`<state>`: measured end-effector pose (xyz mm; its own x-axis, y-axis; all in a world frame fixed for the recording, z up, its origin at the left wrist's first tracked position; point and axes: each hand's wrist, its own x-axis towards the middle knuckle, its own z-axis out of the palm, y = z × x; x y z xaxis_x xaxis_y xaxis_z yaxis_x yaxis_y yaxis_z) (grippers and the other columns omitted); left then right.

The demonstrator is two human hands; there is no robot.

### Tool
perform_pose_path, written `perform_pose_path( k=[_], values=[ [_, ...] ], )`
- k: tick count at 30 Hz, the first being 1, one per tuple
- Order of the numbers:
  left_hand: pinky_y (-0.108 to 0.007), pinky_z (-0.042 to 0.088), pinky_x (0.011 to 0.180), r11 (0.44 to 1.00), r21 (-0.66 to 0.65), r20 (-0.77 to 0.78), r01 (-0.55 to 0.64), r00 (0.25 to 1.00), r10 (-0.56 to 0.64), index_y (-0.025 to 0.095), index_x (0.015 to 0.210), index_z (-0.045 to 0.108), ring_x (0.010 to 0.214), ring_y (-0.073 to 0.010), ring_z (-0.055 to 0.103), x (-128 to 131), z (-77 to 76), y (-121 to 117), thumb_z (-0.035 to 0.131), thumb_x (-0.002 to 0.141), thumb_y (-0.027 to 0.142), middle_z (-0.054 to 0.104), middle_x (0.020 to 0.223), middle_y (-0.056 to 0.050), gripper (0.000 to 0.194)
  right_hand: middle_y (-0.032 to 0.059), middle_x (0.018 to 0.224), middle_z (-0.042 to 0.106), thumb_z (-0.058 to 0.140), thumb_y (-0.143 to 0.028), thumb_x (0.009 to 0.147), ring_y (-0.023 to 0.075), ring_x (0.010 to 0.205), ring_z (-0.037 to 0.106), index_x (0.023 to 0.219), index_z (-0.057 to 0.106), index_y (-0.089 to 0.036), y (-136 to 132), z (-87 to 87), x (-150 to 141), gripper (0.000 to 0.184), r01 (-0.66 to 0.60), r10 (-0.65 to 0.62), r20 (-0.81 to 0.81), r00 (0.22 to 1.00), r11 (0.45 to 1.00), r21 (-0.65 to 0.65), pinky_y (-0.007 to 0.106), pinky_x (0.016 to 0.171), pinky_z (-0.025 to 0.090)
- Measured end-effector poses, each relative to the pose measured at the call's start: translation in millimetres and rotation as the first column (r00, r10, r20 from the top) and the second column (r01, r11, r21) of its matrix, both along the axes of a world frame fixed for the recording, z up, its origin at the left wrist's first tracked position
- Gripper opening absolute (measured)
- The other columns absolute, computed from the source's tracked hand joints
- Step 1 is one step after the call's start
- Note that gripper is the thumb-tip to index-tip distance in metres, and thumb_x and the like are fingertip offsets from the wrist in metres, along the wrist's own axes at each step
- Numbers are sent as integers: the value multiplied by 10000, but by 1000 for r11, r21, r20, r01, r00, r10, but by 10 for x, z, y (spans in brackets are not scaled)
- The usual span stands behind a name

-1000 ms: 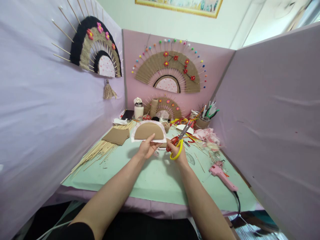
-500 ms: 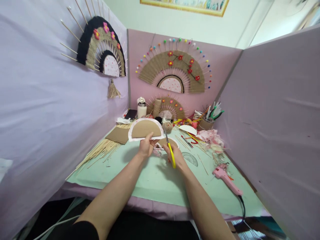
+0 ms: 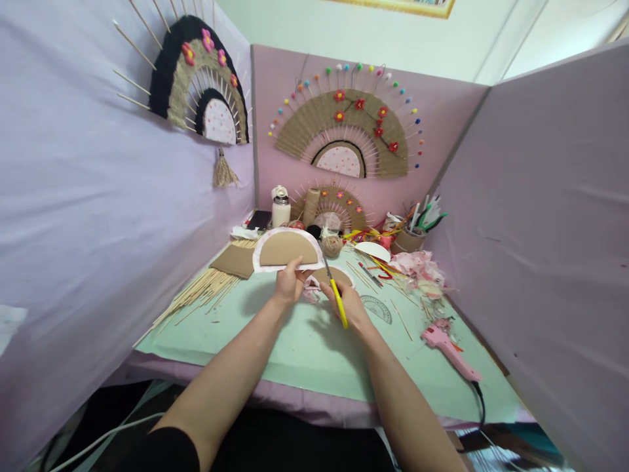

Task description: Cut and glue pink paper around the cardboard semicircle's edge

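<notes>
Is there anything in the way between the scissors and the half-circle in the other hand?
Nothing that I can see. The scissors in the right hand point up beside the right edge of the half-circle in the left hand. Another cardboard piece lies behind the scissors, not between.

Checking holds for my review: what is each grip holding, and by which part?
Left grip: the cardboard half-circle, by its lower edge. Right grip: the scissors, by the yellow handle.
</notes>
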<state>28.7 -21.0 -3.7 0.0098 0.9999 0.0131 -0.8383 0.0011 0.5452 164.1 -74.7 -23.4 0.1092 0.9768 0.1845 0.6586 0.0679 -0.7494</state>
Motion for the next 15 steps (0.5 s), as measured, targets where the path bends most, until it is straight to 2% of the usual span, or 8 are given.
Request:
perform_pose_path(
  k=[6, 15],
  values=[
    [-388, 504, 841, 1000, -15, 2, 9, 1000, -9, 165, 925, 638, 927, -224, 636, -1, 0, 3, 679, 629, 116, 696, 784, -21, 302, -5, 521, 523, 526, -585, 723, 159, 521, 498, 659, 570, -195, -1, -1, 2, 397, -21, 20, -11, 1000, 1000, -13, 249, 497, 334],
    [-339, 513, 788, 1000, 9, 25, -11, 1000, 10, 177, 922, 633, 802, -177, 655, 6, -6, 5, 708, 586, 125, 686, 759, 3, 349, -8, 516, 501, 492, -598, 739, 149, 517, 488, 632, 532, -187, 1, -6, 2, 426, -12, 13, 27, 1000, 999, -32, 245, 494, 334]
  ],
)
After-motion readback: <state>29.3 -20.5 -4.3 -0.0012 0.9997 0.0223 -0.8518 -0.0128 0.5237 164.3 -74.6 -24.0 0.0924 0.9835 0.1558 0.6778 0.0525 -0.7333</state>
